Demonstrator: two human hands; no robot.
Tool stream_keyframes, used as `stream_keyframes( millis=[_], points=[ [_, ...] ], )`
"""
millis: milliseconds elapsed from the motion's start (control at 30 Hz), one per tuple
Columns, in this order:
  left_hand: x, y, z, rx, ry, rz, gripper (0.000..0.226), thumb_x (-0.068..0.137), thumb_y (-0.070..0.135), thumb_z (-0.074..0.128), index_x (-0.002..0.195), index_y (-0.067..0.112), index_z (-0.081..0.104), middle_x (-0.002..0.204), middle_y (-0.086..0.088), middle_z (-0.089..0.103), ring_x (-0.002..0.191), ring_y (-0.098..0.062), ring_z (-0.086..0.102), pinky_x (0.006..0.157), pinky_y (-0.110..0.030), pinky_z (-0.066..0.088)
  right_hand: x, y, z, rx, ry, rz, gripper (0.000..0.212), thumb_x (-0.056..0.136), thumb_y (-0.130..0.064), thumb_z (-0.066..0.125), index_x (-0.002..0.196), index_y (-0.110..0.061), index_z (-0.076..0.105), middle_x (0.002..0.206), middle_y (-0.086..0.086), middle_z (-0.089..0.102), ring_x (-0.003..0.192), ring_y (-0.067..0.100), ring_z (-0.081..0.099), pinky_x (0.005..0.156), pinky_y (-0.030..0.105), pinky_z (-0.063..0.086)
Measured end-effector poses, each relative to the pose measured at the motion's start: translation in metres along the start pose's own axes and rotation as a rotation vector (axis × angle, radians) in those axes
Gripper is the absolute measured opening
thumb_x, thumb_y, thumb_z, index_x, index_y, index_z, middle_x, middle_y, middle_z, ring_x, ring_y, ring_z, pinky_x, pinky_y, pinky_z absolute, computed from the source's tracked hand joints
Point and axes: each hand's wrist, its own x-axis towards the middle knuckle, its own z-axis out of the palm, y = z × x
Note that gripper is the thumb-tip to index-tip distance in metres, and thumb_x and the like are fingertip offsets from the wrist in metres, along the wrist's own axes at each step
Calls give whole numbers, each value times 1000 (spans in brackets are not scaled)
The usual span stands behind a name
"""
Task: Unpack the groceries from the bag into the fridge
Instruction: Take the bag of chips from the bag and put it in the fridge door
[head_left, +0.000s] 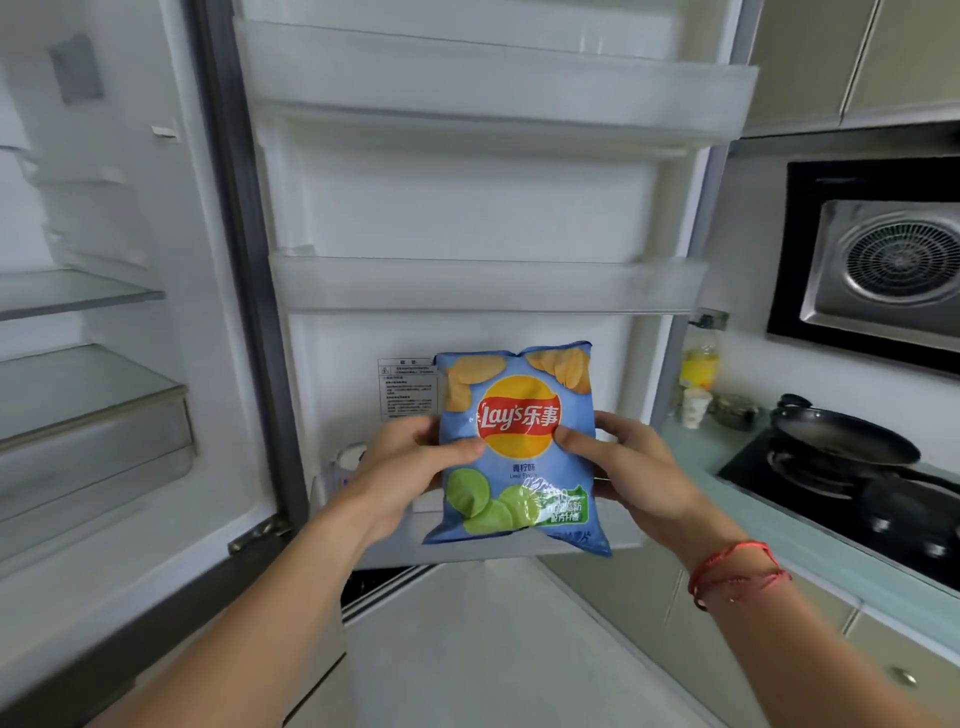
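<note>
Both hands hold a blue chip bag (518, 447) upright before the open fridge door (467, 208), left hand (410, 467) and right hand (631, 462) gripping its sides; label reads "Lay's 乐事", lime flavour.

The open fridge door (467, 208) carries white shelf bins (488, 286), apparently bare. Left, glass shelves (78, 296) sit inside the fridge. Right, a pale countertop (691, 447) bears an oil bottle (700, 364), a cup (695, 406) and a black hob (852, 493) with a dark pan (841, 431).
</note>
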Motion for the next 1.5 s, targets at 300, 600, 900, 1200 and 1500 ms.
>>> stream_keyframes(
  millis=[300,600,900,1200,1500],
  points=[
    [41,13,21,96,-8,57,20,80,9,77,100,10,74,93,-3,77,87,-21,73,70,-32,59,36,-9,-25,-33,66,-38,33,87,-23,73,118,-15,65,101,6,76,91,27,74,86,47,58],
    [80,3,24,155,3,113,33,73,-2,80,101,12,70,93,2,77,88,-14,73,71,-23,57,74,0,-42,-54,41,-68,37,87,-11,72,123,-12,62,105,13,75,95,27,73,73,34,60],
    [98,-10,28,298,11,124,35,70,7,85,101,12,71,95,-2,76,92,-18,72,89,-44,57,85,28,-62,-149,53,-15,33,87,-3,70,117,-12,61,93,15,74,86,27,72,74,36,61],
    [97,-17,27,491,-57,44,36,59,13,91,91,19,75,88,4,77,89,-14,72,82,-35,57,90,62,-67,-279,24,55,30,88,0,67,108,-22,63,91,13,75,84,31,74,78,51,60],
    [100,-23,30,570,86,83,48,46,39,83,84,14,68,79,-1,75,80,-21,72,78,-51,57,95,73,-71,-377,2,78,32,83,-5,69,110,-21,63,94,14,75,87,33,73,80,55,58]
  ],
)
